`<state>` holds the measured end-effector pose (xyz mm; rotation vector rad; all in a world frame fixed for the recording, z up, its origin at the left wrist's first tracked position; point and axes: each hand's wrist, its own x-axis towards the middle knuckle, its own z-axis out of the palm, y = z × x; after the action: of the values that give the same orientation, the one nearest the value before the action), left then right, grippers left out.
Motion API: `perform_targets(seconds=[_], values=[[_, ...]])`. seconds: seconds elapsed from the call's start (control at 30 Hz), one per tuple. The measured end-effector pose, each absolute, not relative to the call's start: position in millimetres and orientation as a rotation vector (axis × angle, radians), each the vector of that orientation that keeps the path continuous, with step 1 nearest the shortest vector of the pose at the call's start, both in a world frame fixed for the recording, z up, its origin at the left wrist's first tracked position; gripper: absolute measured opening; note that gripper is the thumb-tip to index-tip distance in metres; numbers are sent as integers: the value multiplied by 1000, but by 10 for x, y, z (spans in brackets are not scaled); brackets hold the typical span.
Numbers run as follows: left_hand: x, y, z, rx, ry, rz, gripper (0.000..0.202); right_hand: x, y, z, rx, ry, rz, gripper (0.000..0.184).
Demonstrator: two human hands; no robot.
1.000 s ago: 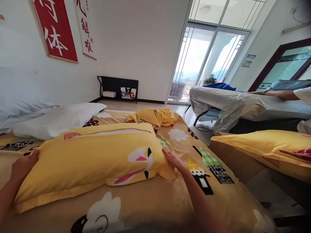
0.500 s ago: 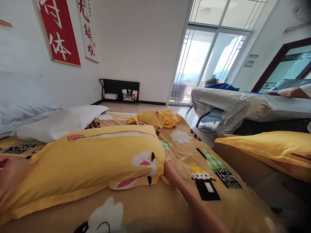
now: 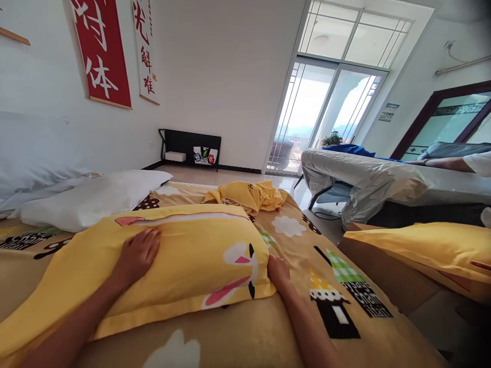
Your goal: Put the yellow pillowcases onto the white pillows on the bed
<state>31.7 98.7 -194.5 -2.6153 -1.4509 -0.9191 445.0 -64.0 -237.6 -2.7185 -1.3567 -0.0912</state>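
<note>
A yellow pillow [image 3: 184, 255] with a printed rabbit face lies across the bed before me. Along its far side a long slit in the pillowcase shows white filling inside. My left hand [image 3: 138, 254] rests palm down on top of the pillow, left of its middle, fingers stretched over the cloth. At the pillow's right end, my right hand [image 3: 279, 271] grips the edge, its fingertips partly hidden. Just beyond lies a crumpled yellow pillowcase [image 3: 249, 197]. A bare white pillow [image 3: 95, 197] is at the far left.
The bed has a tan patterned sheet [image 3: 238, 342]. Right of it, another yellow pillow [image 3: 422, 250] lies on a cardboard box [image 3: 383, 260]. Farther off, a person's arm [image 3: 447, 162] rests over a plastic-covered bed [image 3: 383, 171]. A low black rack [image 3: 192, 140] stands by the wall.
My left hand has come from the pillow's left end onto its top, nearer the middle. My right hand stays at the right end. The view has tilted slightly.
</note>
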Motion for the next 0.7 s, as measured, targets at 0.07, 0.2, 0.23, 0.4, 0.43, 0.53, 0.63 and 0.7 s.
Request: perform_targets(seconds=[0.07,0.2,0.23,0.4,0.43,0.53,0.63,0.7], values=[[361,1052,-1960,-2622,-1489,-759,49,4428,-664,-2553,-2670,-1393,-77,22],[495,1202,-1667,-2633,-1552,-528,47,4464,-774,-2491,-2581,-1312,-200,22],[561,1236,-1598,-2621,-1528,-534,44,4465,-804,-2404,-2558,-1261,-266,25],[920,1324,-1625,-2619,-1328,-823,33,4249,-864,-2003,-2238,-1240,-588,35],[956,1331,-1671,-2604,-1329,-857,33,4159,-841,-1994,-2176,-1294,-608,35],[963,1330,-1742,-2594,-1355,-872,34,3871,-738,-2132,-2315,-1321,-455,47],[901,1270,-1675,-2685,-1326,-820,35,3725,-703,-2331,-2492,-1232,-232,56],[874,1205,-1593,-2767,-1388,-790,36,3769,-756,-2388,-2457,-1219,-119,55]])
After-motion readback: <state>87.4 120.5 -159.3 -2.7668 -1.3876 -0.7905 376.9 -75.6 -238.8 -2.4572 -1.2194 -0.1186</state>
